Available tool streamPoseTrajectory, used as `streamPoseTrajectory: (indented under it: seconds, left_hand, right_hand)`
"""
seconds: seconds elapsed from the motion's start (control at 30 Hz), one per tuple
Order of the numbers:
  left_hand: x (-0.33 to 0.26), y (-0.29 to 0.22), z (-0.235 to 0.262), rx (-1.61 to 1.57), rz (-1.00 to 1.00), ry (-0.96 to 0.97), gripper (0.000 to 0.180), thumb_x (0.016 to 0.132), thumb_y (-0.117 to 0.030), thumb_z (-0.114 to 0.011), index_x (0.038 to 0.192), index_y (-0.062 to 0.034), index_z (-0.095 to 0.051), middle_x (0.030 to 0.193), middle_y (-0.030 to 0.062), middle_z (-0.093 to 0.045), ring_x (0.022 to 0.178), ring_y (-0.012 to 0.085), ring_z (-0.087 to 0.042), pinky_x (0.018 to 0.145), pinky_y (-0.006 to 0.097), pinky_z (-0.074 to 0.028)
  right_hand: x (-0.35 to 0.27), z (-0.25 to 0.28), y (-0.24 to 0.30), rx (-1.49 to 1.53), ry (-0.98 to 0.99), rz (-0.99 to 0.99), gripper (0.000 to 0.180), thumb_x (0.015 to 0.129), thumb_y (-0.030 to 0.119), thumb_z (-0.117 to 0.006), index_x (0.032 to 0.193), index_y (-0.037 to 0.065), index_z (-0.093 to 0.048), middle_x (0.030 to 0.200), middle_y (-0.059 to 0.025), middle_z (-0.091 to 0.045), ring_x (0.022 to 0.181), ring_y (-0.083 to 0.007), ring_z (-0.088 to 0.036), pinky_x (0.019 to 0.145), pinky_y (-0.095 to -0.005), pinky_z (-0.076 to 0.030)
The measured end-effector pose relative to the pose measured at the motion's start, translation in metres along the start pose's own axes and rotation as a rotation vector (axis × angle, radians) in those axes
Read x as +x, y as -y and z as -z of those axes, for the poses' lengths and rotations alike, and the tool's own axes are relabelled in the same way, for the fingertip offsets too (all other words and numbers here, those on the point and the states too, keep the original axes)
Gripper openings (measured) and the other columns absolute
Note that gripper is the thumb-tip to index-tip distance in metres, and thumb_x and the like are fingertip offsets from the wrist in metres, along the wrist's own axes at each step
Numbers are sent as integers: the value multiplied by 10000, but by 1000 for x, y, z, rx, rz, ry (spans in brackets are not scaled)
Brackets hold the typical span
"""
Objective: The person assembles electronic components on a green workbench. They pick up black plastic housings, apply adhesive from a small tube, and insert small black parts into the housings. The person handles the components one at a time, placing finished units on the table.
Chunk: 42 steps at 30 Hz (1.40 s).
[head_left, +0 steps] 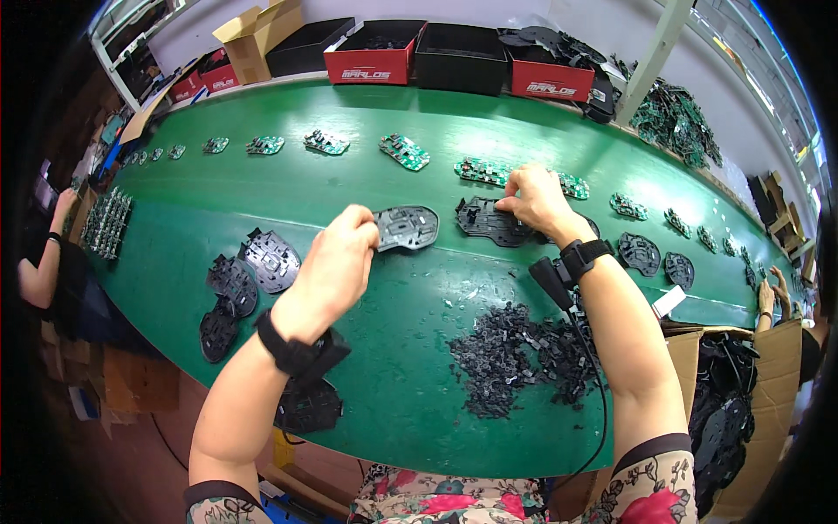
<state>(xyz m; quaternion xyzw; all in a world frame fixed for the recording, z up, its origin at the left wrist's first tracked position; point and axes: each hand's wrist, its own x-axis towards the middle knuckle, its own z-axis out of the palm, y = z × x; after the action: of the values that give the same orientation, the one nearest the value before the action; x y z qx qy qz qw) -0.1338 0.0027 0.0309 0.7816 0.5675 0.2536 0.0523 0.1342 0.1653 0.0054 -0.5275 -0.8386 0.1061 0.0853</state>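
My left hand (pixel 340 253) is closed on one end of a dark grey plastic mouse shell (pixel 408 227), held low over the green table. To its right lies a black mouse base shell (pixel 484 221) with moulded ribs. My right hand (pixel 539 205) pinches at that base's upper right edge; its fingertips partly hide the contact. Just behind it runs a green circuit board (pixel 482 171), partly covered by my right hand. Nearer my body is a heap of small black plastic parts (pixel 497 358). Black straps circle both wrists, and a cable hangs from the right one.
Circuit boards (pixel 404 151) form a row across the green table (pixel 375 306). Loose shells (pixel 270 260) lie left, and more (pixel 639 253) right. Boxes (pixel 371 65) line the back. A carton (pixel 768 410) of black parts stands right. Co-workers' hands (pixel 65 208) show at both sides.
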Motion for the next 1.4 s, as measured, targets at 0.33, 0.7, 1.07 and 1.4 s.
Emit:
streamPoseTrajectory:
  seconds: [0.33,0.7,1.07,1.4]
  left_hand:
    - [47,35,-42,171,-91,67,110,822,24,-497,913,3,-554,1114,149,-555,1014,361,-575,852,411,-487]
    - [15,-12,15,-134,57,6,175,773,5,-588,937,-17,-647,1221,184,-578,1118,352,-563,940,383,-466]
    - [-100,-78,41,-719,260,5,107,866,17,-595,945,20,-667,1107,114,-628,1026,171,-593,902,307,-473]
    - [-100,-86,30,-853,420,163,148,898,-34,-600,1021,11,-669,1069,80,-649,984,120,-598,878,280,-483]
  right_hand:
    - [-23,-1,2,-69,-237,174,99,780,94,-630,804,56,-719,873,-144,-658,910,-340,-614,834,-449,-462]
    - [-116,29,47,287,113,189,119,714,92,-690,791,4,-711,747,-196,-671,729,-342,-669,712,-404,-526]
    - [-134,-3,54,147,85,179,67,741,64,-678,714,3,-683,725,-210,-654,745,-365,-648,701,-435,-505]
    - [-153,22,63,371,5,143,95,833,82,-604,866,-7,-616,752,-202,-638,751,-371,-629,688,-434,-482]
